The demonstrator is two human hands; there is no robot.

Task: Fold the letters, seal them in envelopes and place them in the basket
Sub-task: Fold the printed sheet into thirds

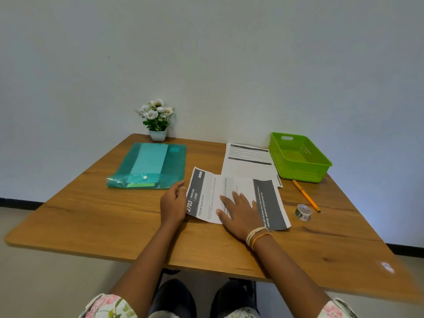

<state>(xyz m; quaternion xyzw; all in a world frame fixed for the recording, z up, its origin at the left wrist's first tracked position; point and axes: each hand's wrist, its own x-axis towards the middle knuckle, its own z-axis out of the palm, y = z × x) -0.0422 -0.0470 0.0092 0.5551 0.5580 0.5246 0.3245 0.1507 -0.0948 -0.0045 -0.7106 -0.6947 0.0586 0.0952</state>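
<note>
The green basket point(298, 157) at far right holds nothing. The right hand point(238, 210) presses flat on the letter point(234, 198); the left hand point(173, 203) pinches its left edge.

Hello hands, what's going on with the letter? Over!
Left hand holds the letter at its left edge; right hand presses flat on it. Basket empty. Nothing in the way.

Matt wood-grain table point(114, 216); paper letter point(211, 193); glossy perforated plastic basket point(298, 173); translucent plastic folder point(137, 166).
</note>
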